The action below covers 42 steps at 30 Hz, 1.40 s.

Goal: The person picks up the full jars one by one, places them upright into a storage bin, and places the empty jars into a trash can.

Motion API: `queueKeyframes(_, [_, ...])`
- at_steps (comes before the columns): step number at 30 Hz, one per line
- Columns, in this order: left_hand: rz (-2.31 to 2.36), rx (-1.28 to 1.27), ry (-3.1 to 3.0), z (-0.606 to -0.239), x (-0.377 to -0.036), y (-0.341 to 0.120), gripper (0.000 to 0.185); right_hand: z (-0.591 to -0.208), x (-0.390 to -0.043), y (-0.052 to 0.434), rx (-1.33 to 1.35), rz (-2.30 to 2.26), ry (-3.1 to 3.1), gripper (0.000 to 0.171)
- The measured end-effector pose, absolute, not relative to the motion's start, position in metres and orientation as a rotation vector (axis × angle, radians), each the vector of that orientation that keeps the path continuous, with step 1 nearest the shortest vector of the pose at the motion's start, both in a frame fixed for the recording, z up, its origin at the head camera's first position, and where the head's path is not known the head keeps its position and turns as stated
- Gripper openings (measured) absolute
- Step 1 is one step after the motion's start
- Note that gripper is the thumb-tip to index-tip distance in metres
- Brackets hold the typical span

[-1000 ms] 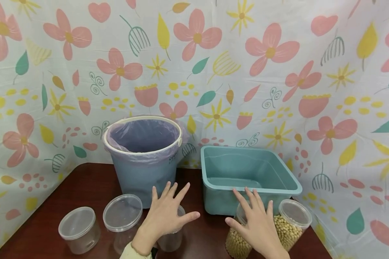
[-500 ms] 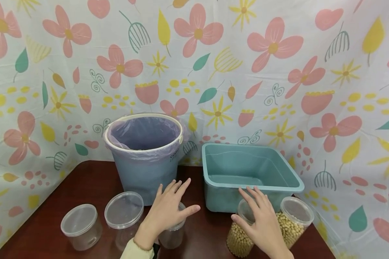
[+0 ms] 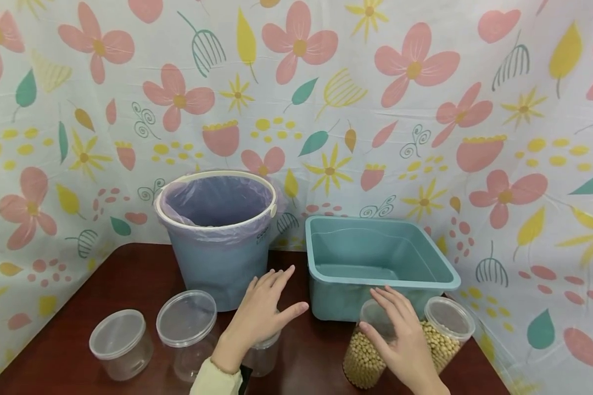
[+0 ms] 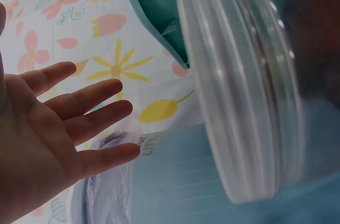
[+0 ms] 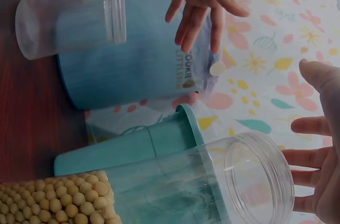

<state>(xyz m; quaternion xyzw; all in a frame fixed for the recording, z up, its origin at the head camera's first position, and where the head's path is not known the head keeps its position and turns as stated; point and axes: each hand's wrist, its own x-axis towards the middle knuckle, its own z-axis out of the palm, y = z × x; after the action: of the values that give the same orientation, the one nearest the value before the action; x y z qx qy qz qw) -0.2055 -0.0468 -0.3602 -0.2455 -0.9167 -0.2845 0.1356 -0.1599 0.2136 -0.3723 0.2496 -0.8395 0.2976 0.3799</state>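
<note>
My left hand (image 3: 259,315) hovers with straight fingers and spread thumb above a clear lidded jar (image 3: 263,359), which it partly hides. That jar's lid (image 4: 239,86) looms close in the left wrist view, apart from the hand (image 4: 58,112). Over on the right, my right hand (image 3: 405,343) is held near a clear jar of soybeans (image 3: 363,356), fingers extended and holding nothing. In the right wrist view the fingers (image 5: 308,157) lie beside this jar's lid (image 5: 260,176); contact cannot be told. A second soybean jar (image 3: 447,332) stands tilted-looking behind the right hand.
Two clear lidded containers, a short one (image 3: 121,348) and a larger one (image 3: 188,326), stand at left. Behind them is a blue bin (image 3: 217,263) with a purple liner. A teal tub (image 3: 382,282) sits back right on the dark table (image 3: 138,274), before a flowered curtain (image 3: 286,109).
Both hands have turned more side-on, and their fingers have drawn closer together. The right hand has shifted slightly right. The jars, bin and tub stay in place while the head view shifts a little.
</note>
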Motion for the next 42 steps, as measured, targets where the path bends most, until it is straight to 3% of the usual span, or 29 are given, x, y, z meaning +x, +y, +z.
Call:
queueKeyframes(20, [-1.228,-0.748,-2.691,-0.349,-0.230,-0.023,0.071,-0.377,-0.159,0.219,0.686,0.818,-1.999,0.033])
queueKeyframes(33, [-1.290,-0.635,-2.653,-0.354,-0.251,-0.013,0.057,-0.375,-0.158,0.227,0.689,0.832,-1.959,0.033])
queueKeyframes(42, [-1.429,-0.569,-2.669,-0.353,-0.262,-0.013,0.057,-0.375,-0.158,0.234,0.680,0.826,-1.911,0.041])
